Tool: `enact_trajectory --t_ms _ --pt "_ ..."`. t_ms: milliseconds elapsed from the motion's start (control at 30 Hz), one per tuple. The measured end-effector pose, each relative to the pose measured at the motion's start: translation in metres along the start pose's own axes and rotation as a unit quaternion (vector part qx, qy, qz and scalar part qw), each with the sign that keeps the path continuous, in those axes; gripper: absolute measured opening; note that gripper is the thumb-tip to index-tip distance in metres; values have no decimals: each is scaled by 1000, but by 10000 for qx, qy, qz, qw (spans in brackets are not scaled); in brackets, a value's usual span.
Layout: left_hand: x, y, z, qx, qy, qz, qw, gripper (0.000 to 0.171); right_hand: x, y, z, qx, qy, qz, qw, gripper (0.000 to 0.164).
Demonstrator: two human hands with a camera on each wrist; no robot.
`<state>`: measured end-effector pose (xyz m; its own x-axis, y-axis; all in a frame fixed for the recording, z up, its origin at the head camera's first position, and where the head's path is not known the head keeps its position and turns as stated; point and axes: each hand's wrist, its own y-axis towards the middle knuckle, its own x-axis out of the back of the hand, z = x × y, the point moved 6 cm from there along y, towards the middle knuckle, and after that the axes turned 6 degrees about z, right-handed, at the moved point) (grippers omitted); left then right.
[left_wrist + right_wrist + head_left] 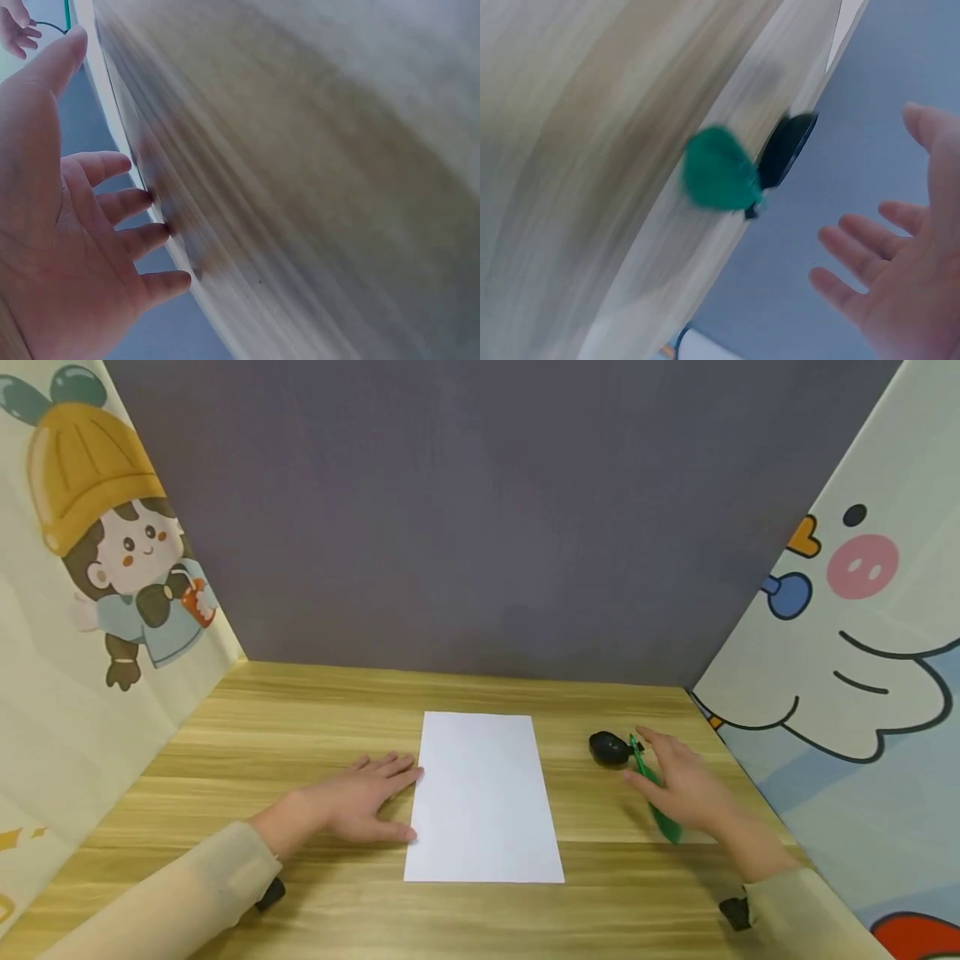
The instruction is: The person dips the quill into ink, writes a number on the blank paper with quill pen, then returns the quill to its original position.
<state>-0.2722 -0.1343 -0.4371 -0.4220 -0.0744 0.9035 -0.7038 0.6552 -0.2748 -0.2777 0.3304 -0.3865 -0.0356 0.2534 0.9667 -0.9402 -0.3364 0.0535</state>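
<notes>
A blank white sheet of paper (483,802) lies upright-long on the wooden table. My left hand (363,802) is spread palm down at its left side, thumb and fingertips at the paper's edge. Toward the right, my right hand (690,785) hovers with fingers apart beside a slim green pen-like thing (718,169) with a broad, leaf-shaped end. That thing slants next to a black rounded base (609,748); whether the two are joined I cannot tell. In the right wrist view, the palm and loosely extended fingers hold nothing.
The wood-grain table (300,710) ends at a dark grey upright panel (480,518) behind. Cartoon-printed sheets stand at either side, a figure in a yellow hat (97,477) on the left and a white bird (892,635) on the right.
</notes>
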Motion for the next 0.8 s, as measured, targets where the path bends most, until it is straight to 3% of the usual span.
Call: enact_trajectory --t_ms 267,500,800 --pt "2 -1 -2 -2 41 8 10000 103 2 -5 -39 -559 711 318 9954 82" --pt "0 0 -1 -4 124 12 9999 104 5 0 -68 -414 1031 239 9935 63" --pt "-2 0 1 -25 139 20 9999 104 10 6 -88 -805 1866 368 9784 59"
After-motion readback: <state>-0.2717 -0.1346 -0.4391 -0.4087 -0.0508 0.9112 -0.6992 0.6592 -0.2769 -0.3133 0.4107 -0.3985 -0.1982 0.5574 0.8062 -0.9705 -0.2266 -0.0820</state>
